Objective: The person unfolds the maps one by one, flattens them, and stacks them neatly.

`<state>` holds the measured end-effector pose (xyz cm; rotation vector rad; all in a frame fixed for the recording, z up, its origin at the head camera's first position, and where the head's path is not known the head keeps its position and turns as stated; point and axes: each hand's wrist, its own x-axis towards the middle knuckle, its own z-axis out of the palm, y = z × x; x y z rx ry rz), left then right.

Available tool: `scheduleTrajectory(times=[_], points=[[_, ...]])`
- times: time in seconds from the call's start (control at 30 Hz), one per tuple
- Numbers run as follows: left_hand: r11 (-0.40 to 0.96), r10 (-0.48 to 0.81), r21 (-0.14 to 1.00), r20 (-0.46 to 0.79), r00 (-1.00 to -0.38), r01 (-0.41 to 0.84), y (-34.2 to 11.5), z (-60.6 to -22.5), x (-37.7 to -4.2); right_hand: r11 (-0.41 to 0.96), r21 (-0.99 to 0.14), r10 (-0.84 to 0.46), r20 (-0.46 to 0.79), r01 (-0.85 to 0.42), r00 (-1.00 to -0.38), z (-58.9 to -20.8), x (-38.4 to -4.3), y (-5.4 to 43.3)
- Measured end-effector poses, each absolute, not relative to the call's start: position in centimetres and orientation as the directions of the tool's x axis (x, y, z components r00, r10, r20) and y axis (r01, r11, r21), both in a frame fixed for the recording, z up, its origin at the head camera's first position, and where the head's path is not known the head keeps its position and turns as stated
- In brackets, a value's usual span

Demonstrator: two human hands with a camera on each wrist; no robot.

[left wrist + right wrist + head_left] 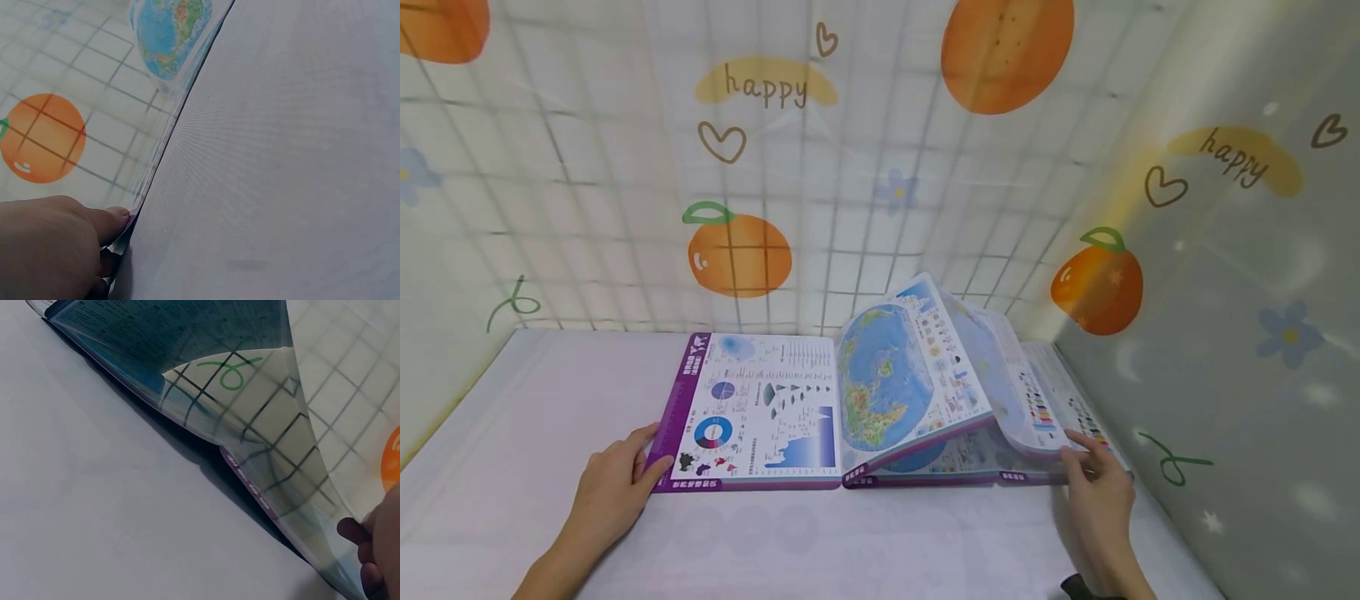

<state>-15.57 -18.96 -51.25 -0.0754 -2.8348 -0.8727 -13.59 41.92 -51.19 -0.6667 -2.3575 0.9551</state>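
A glossy fold-out world map with purple borders lies partly unfolded on the white tabletop. Its left panel, printed with charts, is flat, while a middle panel with a blue globe map tilts up from a crease. My left hand grips the lower left corner, thumb on top of the purple edge. At the lower right, my right hand pinches the corner of a curved panel between thumb and fingers. In the right wrist view, the clear sheen of the map reflects a grid, with my right hand at its edge.
Behind the map hangs a pale curtain with oranges and "happy" lettering, a wire grid showing through. It continues along the right side, close to the map's right end. A black strap shows below my right wrist.
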Motion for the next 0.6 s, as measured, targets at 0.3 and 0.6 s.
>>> scheduleTrajectory(times=[0.3,0.6], points=[[0.829,0.004,0.548,0.187,-0.982,0.108,-19.1,-51.4,-15.7,0.579,-0.759,0.66,0.221,0.298,-0.718,-51.3,-13.5,43.2],[0.829,0.005,0.549,0.184,-0.983,0.107,-19.0,-51.2,-15.6,0.502,-0.818,0.71,0.203,0.281,-0.675,-51.4,-13.1,44.9]])
